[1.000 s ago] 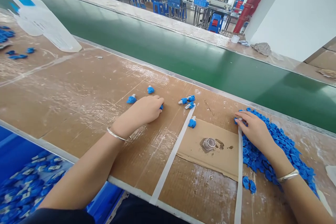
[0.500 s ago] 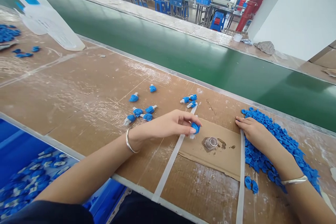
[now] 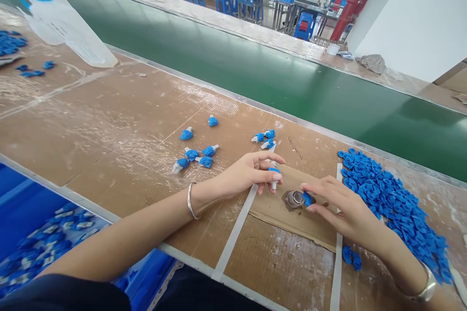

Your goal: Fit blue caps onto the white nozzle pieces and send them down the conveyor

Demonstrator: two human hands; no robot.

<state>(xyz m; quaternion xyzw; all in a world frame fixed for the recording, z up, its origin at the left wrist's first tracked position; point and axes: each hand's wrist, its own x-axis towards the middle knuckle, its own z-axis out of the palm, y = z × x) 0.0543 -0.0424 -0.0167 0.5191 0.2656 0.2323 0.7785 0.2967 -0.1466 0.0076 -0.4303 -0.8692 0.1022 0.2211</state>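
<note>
My left hand is shut on a small blue-and-white plastic part, held upright in its fingertips over the edge of a cardboard sheet. My right hand pinches a blue piece right beside a small metal ring on the cardboard. To the right of that hand lies a large heap of loose blue pieces. Several finished blue-and-white parts are scattered on the brown bench top left of my hands.
A green conveyor belt runs along the far side of the bench. A blue crate holding blue-and-white parts sits at the lower left. A white plastic bag lies at the upper left. Other people work at tables far beyond the belt.
My right hand has left the heap and moved left to the metal ring with a blue piece. My left hand has shifted slightly right, still holding its part, now upright.
</note>
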